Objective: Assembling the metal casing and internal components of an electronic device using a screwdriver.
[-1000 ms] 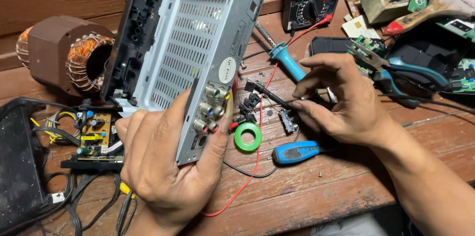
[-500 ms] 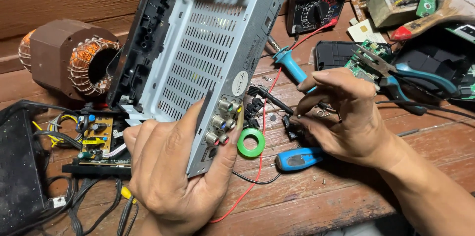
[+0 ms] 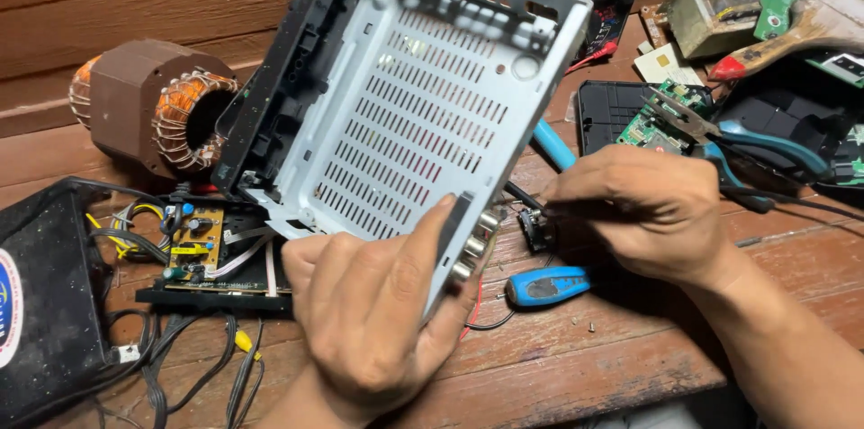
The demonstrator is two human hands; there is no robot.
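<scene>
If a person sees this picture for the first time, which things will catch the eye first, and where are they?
First comes the big grey metal case, tilted up in the middle and gripped at its lower corner by the left hand. To its right, the right hand pinches a thin dark tool, with a blue-handled screwdriver lying on the wooden table just below it. At the far left stands a brown motor coil with copper windings.

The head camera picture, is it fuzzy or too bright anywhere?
Head view: even, soft daylight, no harsh glare; the pale metal chassis is brightest yet its slots stay sharp; the right hand looks slightly smeared; the copper coil sits crisp; shadows are faint.
</scene>
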